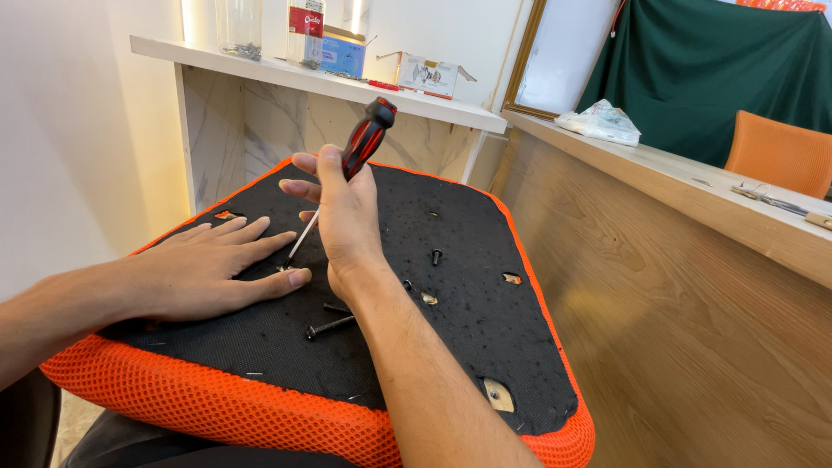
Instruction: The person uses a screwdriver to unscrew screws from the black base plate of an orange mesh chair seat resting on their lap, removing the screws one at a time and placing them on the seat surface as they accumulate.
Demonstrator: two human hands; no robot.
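Two hands work on an upturned orange seat (217,403) with a black underside. The right hand (342,217) is clenched around a red-black screwdriver (364,143), whose tip meets the seat just beside the left hand (208,269), which lies flat and released. Loose bolts (329,327) lie just below the right wrist.

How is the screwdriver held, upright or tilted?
Tilted. The right hand grips the screwdriver; its handle leans up-right, its tip down-left beside the left hand.
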